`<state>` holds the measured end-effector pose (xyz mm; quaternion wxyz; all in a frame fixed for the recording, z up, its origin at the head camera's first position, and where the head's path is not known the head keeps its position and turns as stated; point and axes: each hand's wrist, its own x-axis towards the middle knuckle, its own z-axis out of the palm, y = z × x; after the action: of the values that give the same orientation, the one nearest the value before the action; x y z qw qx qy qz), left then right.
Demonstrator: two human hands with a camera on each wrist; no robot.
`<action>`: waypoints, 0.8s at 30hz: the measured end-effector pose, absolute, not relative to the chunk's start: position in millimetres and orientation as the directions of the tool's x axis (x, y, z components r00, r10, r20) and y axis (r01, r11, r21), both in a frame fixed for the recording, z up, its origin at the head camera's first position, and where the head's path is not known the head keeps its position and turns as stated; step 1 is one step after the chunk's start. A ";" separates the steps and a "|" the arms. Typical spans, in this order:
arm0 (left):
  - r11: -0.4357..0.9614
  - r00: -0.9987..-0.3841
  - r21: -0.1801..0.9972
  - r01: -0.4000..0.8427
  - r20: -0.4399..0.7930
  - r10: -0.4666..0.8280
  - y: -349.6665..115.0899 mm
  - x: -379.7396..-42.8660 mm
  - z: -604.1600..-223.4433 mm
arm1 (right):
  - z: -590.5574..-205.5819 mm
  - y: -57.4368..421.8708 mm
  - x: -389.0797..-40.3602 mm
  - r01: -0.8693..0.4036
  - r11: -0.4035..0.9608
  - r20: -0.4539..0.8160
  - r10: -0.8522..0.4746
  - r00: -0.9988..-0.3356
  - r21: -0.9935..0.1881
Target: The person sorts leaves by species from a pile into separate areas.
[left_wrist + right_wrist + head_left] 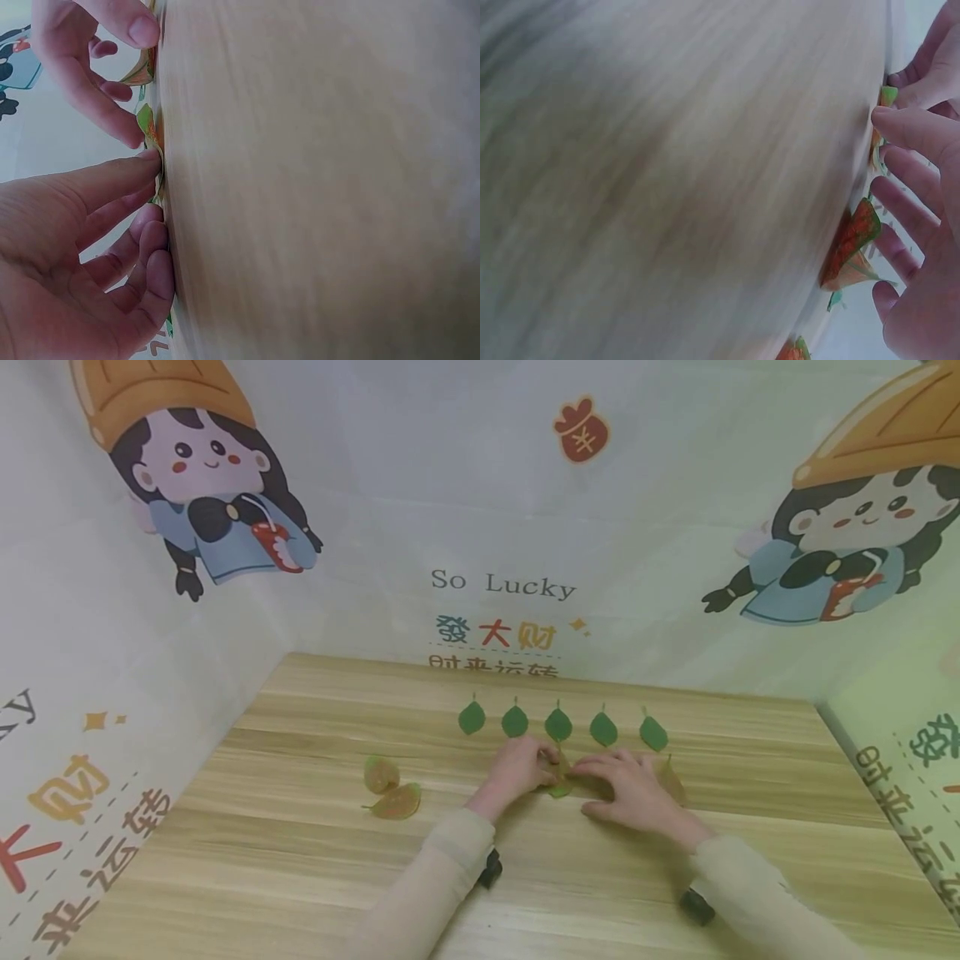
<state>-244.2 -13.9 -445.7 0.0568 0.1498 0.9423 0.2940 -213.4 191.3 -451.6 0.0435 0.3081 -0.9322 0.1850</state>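
A yellow-brown leaf with a green tip lies on the wooden table between both hands. My left hand pinches its left side with thumb and fingers; in the left wrist view the thumb lies on the leaf. From the other side my right hand reaches in with fingers spread and fairly straight, index fingertip at the leaf's edge and thumb apart. Just beyond the hands, several green leaves stand in a row, stems pointing away. Another brownish leaf is partly hidden behind the right hand; its curled, red-orange face shows in the right wrist view.
Two reddish-brown leaves with green edges, one rounder and one longer, lie touching at the left of the wooden table. Printed cloth walls enclose the table at the back and both sides.
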 end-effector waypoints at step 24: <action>0.657 -0.945 0.723 0.214 -0.019 0.328 -102.3 -224.8 -421.3 | -451.5 189.3 -216.9 -0.612 0.730 0.124 -0.607 -0.785 -0.304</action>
<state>-224.8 -102.3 -421.3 0.0738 0.1493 0.9072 0.3862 -216.9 189.3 -451.5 0.0082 0.3278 -0.9300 0.1661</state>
